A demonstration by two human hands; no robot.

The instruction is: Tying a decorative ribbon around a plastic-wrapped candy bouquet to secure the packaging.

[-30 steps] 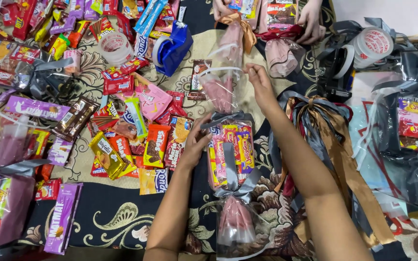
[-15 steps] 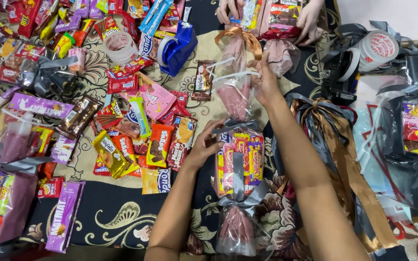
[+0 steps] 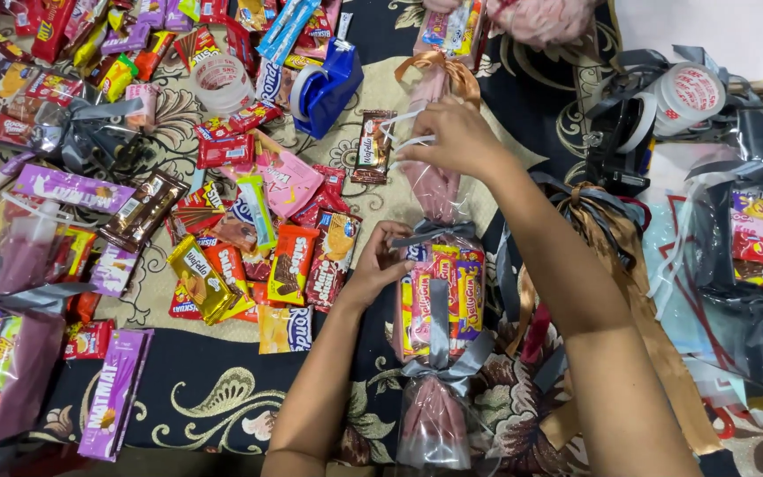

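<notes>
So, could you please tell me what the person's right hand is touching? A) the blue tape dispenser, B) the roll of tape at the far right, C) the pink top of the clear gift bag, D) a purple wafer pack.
C: the right hand pinches the pink top of the gift bag, just below the gold bow, while the left hand steadies the bag's side; the tape dispenser lies apart.

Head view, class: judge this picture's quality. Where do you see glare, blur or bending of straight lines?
Head view: even, bright light, hardly any shadow; glare glints on the clear wrap of the gift bag and on the grey cellophane at right; the right hand is slightly blurred; the left hand looks sharp; the edges bend a little.
</notes>
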